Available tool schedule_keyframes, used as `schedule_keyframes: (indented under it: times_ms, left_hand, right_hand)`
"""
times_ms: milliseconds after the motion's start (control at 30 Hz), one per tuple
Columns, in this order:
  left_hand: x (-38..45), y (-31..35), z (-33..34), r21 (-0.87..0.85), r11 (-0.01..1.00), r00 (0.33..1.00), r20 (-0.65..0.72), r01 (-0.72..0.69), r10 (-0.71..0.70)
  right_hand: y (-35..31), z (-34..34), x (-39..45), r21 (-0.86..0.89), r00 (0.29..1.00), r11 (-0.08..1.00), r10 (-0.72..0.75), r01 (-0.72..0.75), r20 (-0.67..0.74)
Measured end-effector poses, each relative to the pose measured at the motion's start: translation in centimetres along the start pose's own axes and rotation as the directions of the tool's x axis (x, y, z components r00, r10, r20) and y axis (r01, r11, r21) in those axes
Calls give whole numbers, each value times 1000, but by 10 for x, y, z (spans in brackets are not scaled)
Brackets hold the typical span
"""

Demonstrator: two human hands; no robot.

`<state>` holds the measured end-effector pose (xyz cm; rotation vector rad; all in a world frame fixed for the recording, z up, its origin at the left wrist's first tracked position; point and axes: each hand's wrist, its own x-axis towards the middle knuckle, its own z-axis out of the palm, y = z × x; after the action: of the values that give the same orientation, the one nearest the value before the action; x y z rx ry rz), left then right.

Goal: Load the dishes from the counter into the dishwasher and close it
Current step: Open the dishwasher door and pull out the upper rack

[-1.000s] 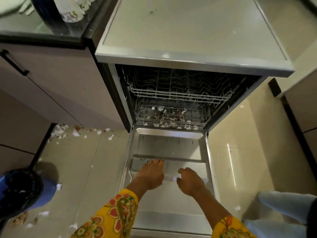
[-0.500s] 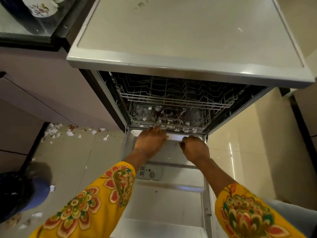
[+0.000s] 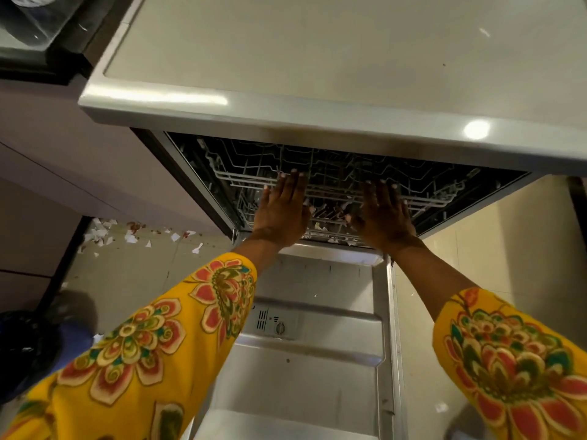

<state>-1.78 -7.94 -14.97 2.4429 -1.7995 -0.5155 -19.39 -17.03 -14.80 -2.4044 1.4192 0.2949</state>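
The dishwasher stands open, its steel door (image 3: pixel 317 369) folded down flat toward me. The upper wire rack (image 3: pixel 336 182) sits inside the tub, with the lower rack (image 3: pixel 330 223) beneath it holding small white and dark pieces. My left hand (image 3: pixel 282 211) and my right hand (image 3: pixel 384 214) reach into the opening side by side, fingers straight and spread, at the front rail of the upper rack. Neither hand holds anything. A patterned dish (image 3: pixel 25 0) shows on the dark counter at the top left.
The grey dishwasher top (image 3: pixel 317 58) overhangs the opening. White scraps (image 3: pixel 127 236) litter the tiled floor on the left, near a cabinet. A blue bin with a black liner (image 3: pixel 35 347) stands at the lower left. A detergent dispenser (image 3: pixel 273 325) sits in the door.
Both hands have risen from the door's inner panel, past the front of the lower rack, to the upper rack's front. My view has moved closer and lower.
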Motion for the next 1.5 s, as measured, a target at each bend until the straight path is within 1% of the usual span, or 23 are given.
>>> schedule_keyframes:
  times_ms: [67,133,300,367,467,567,733,800,867,967,1033,1067,1133,1233,1367,1500]
  left_hand:
    - [11,0,-1,-3,999,997,60,39,-39]
    - [17,-1,0,29,998,992,116,56,-59]
    - [15,-3,2,56,997,995,92,44,-49]
    - [9,-4,3,59,997,994,97,39,-44]
    - [-3,-6,6,65,998,991,128,24,-33]
    - [-20,-5,10,47,999,993,118,24,-29]
    - [-47,-8,17,75,997,999,52,-2,-2]
    - [-54,-10,20,76,997,999,51,-12,9]
    - [-62,-8,19,50,999,995,97,19,-23]
    - [-77,-5,18,23,998,985,158,60,-63]
    - [-90,-4,20,11,999,988,144,54,-55]
    - [-96,-4,22,9,999,991,126,48,-49]
    - [-108,-4,27,2,998,992,107,61,-60]
    - [-122,-3,31,-29,995,989,117,96,-92]
    - [-139,-3,36,-94,989,985,138,116,-102]
    - [-151,-2,47,-203,968,982,143,149,-121]
  right_hand:
    - [4,1,1,-6,998,1000,8,-8,65]
    - [5,2,1,-34,997,999,7,-4,77]
    - [1,-1,-2,-54,997,998,19,-15,73]
    - [-1,4,-8,-49,999,999,22,-20,38]
    - [-4,14,-20,-51,998,998,35,-38,-57]
    - [-9,18,-30,-7,990,998,67,-68,-127]
    - [-15,28,-48,64,987,994,99,-92,-125]
    - [-15,34,-58,89,984,989,132,-122,-119]
    - [-17,40,-70,93,982,984,158,-149,-99]
    - [-17,50,-94,70,987,989,136,-130,-82]
    - [-16,57,-108,66,988,992,116,-109,-103]
    - [-16,59,-114,37,989,994,102,-99,-107]
    - [-17,62,-125,7,993,995,96,-96,-63]
    - [-22,63,-140,47,990,990,135,-133,-37]
    - [-24,67,-156,46,991,991,129,-127,-46]
    - [-20,68,-165,59,992,991,126,-124,-28]
